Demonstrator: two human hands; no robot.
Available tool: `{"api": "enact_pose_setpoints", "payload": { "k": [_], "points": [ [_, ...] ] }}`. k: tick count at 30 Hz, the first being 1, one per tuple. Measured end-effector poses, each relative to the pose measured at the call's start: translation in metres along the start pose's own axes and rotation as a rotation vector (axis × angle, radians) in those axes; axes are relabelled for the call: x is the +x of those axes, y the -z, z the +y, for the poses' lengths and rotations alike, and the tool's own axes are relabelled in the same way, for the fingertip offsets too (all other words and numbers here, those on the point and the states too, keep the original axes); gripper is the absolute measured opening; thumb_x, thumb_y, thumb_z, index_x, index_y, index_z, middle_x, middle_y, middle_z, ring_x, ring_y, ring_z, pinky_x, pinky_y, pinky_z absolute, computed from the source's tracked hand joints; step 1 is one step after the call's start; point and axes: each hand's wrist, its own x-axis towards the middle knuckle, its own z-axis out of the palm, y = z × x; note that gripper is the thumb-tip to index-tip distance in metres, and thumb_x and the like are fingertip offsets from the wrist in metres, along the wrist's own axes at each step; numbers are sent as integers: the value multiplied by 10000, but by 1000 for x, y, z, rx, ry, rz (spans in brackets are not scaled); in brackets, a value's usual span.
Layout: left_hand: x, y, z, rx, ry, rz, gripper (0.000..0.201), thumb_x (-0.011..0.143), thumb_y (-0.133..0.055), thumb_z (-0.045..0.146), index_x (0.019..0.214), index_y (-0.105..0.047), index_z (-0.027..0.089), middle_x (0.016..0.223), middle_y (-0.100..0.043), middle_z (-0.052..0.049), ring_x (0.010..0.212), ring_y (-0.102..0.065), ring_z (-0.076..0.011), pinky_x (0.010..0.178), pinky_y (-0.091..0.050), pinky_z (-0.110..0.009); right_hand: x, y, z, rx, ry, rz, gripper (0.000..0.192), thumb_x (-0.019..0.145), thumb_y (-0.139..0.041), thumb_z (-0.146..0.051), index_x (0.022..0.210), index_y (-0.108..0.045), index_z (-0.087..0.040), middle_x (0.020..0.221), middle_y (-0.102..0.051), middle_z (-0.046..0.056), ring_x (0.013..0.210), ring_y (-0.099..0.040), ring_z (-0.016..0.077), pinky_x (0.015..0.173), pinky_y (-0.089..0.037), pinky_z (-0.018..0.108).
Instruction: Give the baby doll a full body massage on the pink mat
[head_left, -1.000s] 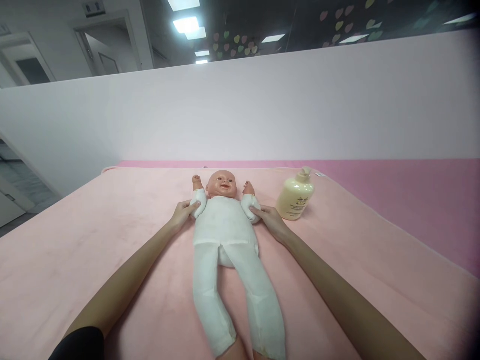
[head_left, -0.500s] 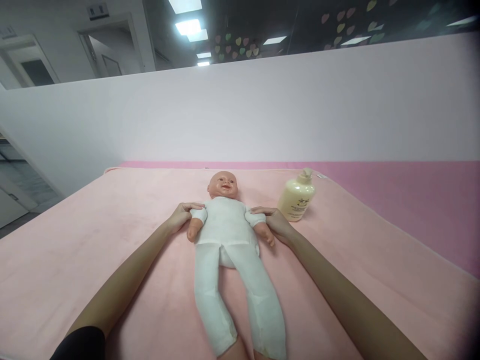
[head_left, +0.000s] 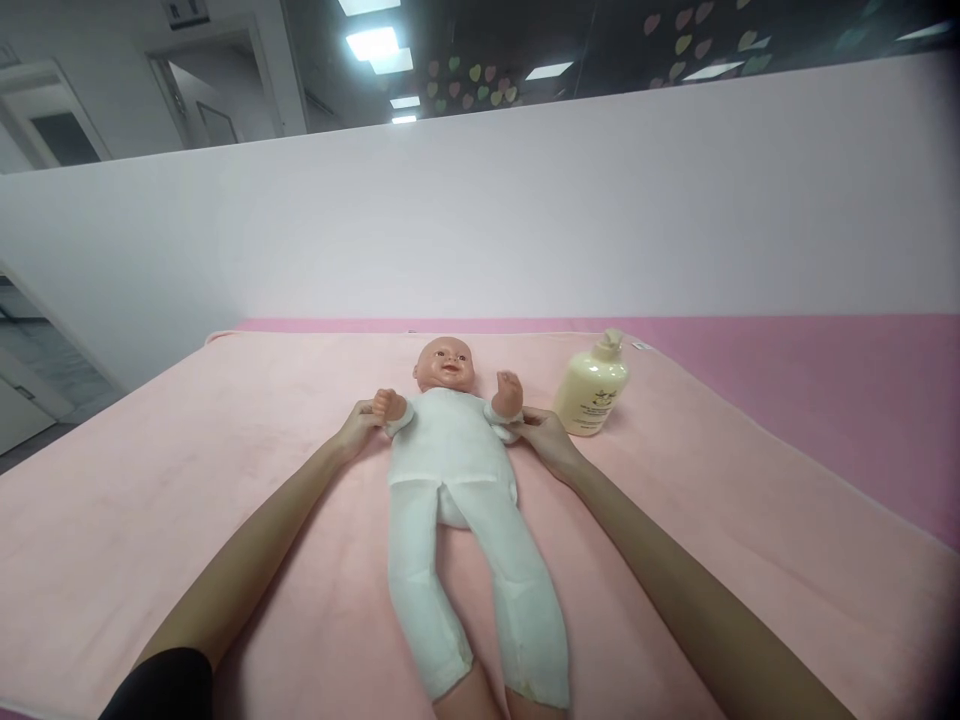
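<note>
A baby doll (head_left: 450, 450) in a white suit lies on its back on a pale pink blanket (head_left: 187, 480), head away from me. My left hand (head_left: 358, 427) grips the doll's arm on the left side, near the shoulder. My right hand (head_left: 544, 440) grips the doll's other arm. Both doll forearms point upward, with the small hands raised beside the head. The doll's legs stretch toward me.
A cream pump bottle (head_left: 592, 388) stands upright on the blanket just right of my right hand. A darker pink mat (head_left: 825, 390) lies beyond the blanket on the right. A white partition wall (head_left: 525, 210) rises behind.
The doll's arms went from raised to lowered beside the body half a second ago, and are now lifted up again. My hands stayed at its shoulders throughout.
</note>
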Motion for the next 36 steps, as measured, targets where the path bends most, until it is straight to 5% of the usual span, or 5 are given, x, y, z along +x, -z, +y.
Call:
{"api": "enact_pose_setpoints", "payload": {
  "k": [4, 11, 20, 29, 36],
  "points": [
    [-1, -3, 1, 18, -69, -92, 114, 588, -641, 179, 686, -680, 135, 679, -625, -35, 657, -535, -155, 643, -389, -288, 0, -3, -4, -12, 3, 2, 386, 615, -771, -502, 771, -715, -153, 795, -690, 41, 762, -580, 172, 729, -448, 294],
    [-4, -12, 3, 59, -62, -44, 313, 732, -694, 446, 767, -678, 135, 710, -615, -27, 647, -515, -123, 637, -371, -252, 0, -7, -6, -86, 14, 35, 520, 586, -734, -654, 648, -637, -147, 682, -621, 24, 676, -512, 144, 633, -393, 258],
    [5, -12, -8, 47, -1, 8, 474, 692, -712, 570, 806, -668, 112, 720, -641, -58, 624, -549, -144, 605, -390, -267, 3, -7, -5, -125, 3, 52, 574, 558, -711, -711, 644, -639, -148, 676, -631, 34, 664, -524, 149, 613, -411, 258],
    [-3, -8, 5, 38, -47, -87, 347, 699, -749, 447, 825, -702, 128, 778, -676, -51, 696, -576, -142, 679, -414, -261, 2, -1, -4, -28, -33, -32, 408, 589, -792, -501, 830, -752, -173, 888, -723, 59, 830, -625, 205, 794, -482, 330],
    [0, 6, -1, 36, 0, -133, 342, 518, -743, 77, 847, -758, 167, 1086, -700, -85, 1059, -605, -242, 933, -442, -351, 0, 6, -7, -12, -72, -104, 263, 558, -785, -313, 781, -761, -174, 830, -715, 42, 827, -616, 200, 828, -482, 347]
  ]
}}
